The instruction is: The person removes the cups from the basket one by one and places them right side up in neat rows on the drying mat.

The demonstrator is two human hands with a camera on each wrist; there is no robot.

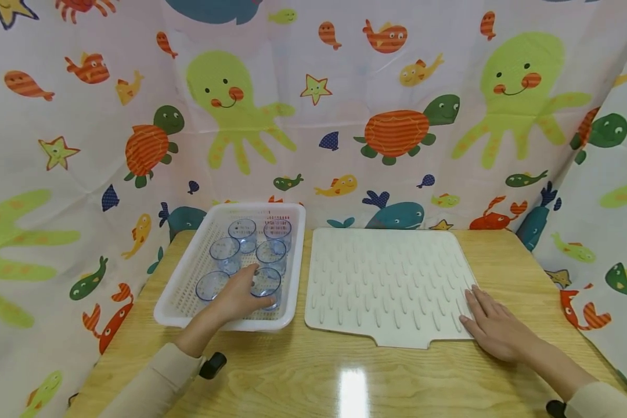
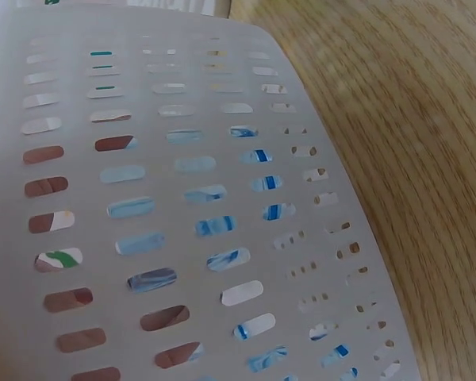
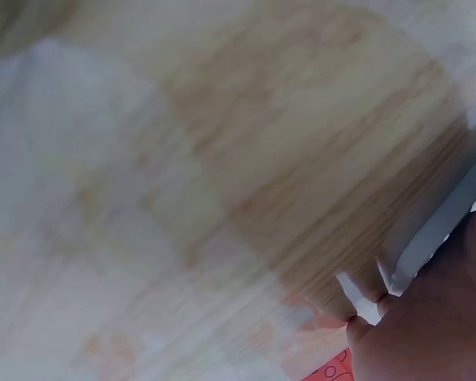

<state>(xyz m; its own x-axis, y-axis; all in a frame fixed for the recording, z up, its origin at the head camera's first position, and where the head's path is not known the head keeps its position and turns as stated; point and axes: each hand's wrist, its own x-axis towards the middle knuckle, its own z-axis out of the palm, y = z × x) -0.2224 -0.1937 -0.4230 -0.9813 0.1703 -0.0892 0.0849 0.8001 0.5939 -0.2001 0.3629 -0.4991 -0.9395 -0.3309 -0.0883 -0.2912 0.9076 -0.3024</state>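
Several clear blue-tinted drinking glasses stand upright in a white perforated plastic basket (image 1: 167, 302) at the left of the table. My left hand (image 1: 237, 296) reaches in over the basket's front and grips the front right glass (image 1: 268, 284), thumb on its near side and fingers on its far side. In the left wrist view the slotted basket wall (image 2: 166, 186) hides that hand. A cream draining board (image 1: 389, 284) with raised ridges lies flat beside the basket. My right hand (image 1: 493, 325) rests on its right edge with fingers extended; the right wrist view shows part of that hand (image 3: 428, 325).
The wooden table (image 1: 282, 371) carries the basket and board, with a narrow gap between them. Behind and at both sides hangs a curtain (image 1: 313, 151) printed with sea animals. A back glass (image 1: 277, 232) stands near the basket's far right corner.
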